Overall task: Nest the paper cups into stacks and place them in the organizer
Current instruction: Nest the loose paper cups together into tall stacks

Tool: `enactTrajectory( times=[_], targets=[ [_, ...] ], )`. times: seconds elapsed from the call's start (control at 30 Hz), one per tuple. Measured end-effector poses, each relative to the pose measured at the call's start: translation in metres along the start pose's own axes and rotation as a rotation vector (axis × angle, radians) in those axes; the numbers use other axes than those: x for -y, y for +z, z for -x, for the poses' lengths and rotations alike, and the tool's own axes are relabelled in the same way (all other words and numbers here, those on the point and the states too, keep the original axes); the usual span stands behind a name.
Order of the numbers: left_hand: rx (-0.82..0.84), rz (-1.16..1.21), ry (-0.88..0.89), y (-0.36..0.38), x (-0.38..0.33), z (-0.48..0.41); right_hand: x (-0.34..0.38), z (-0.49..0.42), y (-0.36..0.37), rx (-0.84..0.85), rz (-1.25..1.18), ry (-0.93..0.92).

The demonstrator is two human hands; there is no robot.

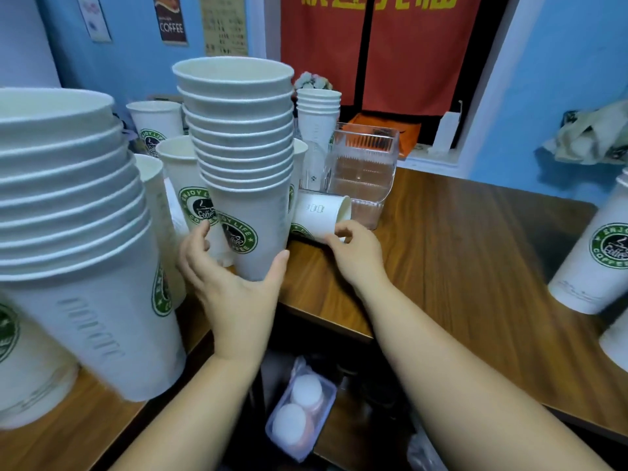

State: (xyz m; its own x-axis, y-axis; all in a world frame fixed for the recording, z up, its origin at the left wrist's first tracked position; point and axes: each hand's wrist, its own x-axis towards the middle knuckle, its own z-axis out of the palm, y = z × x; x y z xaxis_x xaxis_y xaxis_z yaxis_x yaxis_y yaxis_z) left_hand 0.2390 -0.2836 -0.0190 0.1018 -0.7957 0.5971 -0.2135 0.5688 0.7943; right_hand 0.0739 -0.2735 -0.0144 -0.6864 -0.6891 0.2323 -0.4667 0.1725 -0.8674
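Head view. A wooden tabletop [458, 253] carries white paper cups with green coffee logos.

- Centre of frame: the tall stack [238, 147] of nested cups stands upright. The left hand [234, 280] grasps its bottom cup, thumb on the right side, fingers curled round the left.
- Just right of it, the tipped cup [323, 215] lies on its side, mouth facing right. The right hand [353, 246] pinches its rim.
- Behind that cup stands the clear organizer [365, 164]. A short stack [319, 110] stands at its left edge – whether inside it or beside it cannot be told.
- Left of frame: a near stack [68, 205], blurred, with loose cups [156, 120] behind it.
- Right edge: one more cup [591, 256], well apart from the organizer.
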Motion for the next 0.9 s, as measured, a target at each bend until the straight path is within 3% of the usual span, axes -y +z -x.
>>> enactTrajectory(
  times=[0.07, 0.23, 0.33, 0.63, 0.9],
  targets=[
    [0.080, 0.077, -0.119, 0.005, 0.000, -0.006, -0.001, 0.001, -0.004, -0.029, -0.012, -0.002],
    [0.149, 0.108, -0.168, 0.013, 0.004, -0.018, -0.005, 0.008, -0.024, -0.057, -0.082, -0.021],
    [0.164, 0.160, -0.170, 0.012, -0.007, -0.014, -0.008, 0.016, -0.042, -0.076, -0.200, 0.032],
    [0.393, 0.244, -0.094, 0.043, -0.042, 0.014, -0.027, 0.043, -0.110, -0.319, -0.190, 0.012],
    [0.546, 0.293, -0.060, 0.089, -0.070, 0.028, -0.021, 0.059, -0.178, -0.578, -0.226, -0.232]
  ],
)
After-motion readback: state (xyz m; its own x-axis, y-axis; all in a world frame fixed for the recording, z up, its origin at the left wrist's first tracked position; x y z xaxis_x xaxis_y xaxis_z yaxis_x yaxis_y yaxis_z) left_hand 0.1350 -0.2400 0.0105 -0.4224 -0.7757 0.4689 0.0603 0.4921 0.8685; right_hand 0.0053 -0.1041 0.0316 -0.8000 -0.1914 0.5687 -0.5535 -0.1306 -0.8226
